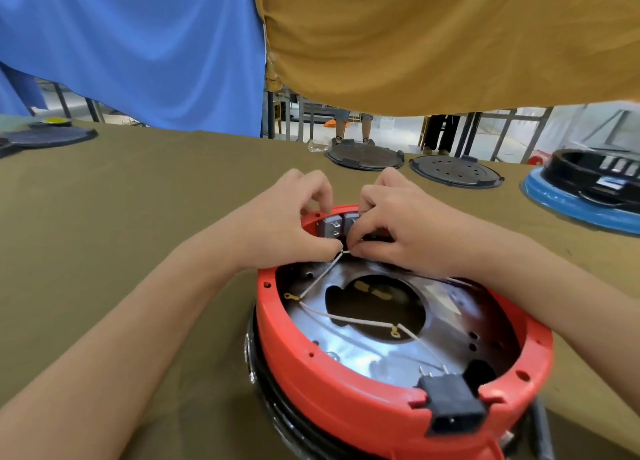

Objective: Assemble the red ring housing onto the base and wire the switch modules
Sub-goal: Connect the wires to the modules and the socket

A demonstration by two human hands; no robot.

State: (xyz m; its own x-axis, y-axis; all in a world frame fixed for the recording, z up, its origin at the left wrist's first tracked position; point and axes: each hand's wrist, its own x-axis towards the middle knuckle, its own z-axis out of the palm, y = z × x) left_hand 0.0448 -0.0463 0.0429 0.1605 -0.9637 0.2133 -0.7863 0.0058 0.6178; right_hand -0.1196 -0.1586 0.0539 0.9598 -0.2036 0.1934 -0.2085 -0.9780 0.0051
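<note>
The red ring housing [332,387] sits on a black-rimmed base [277,421] with a shiny metal plate [450,324] inside. Grey switch modules [334,225] are set in the ring's far wall. White wires [349,319] with ring terminals cross the plate. A black power socket [453,407] sits in the near rim. My left hand [294,220] and my right hand [398,224] meet over the far rim, both pinching the end of a white wire just below the modules. My fingers hide part of the right module.
Two dark round lids [365,156] [455,172] lie at the table's far edge. A black unit on a blue ring [585,189] stands at far right. Another dark disc [52,137] lies far left. Blue and mustard cloths hang above. The table has an olive cover [138,200].
</note>
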